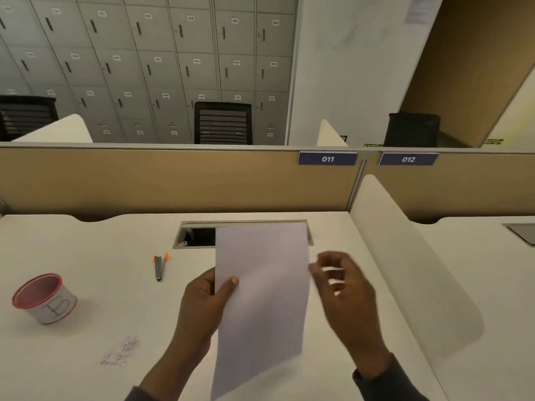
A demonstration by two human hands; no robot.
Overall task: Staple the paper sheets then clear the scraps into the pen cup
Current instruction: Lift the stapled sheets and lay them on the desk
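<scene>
My left hand [202,299] grips the white paper sheets [266,299] by their left edge and holds them up above the desk, thumb on the front. My right hand [338,285] hovers just right of the sheets, blurred, fingers curled and apart, holding nothing that I can make out. A small stapler [160,267] with orange tips lies on the desk to the left of the sheets. The red-rimmed white pen cup [46,298] stands at the far left. A patch of small paper scraps [121,351] lies on the desk in front of the cup.
A cable slot [199,237] opens in the white desk [115,256] behind the sheets. A tan partition [173,178] backs the desk, and a curved white divider [405,270] borders it on the right. Chairs and lockers stand beyond.
</scene>
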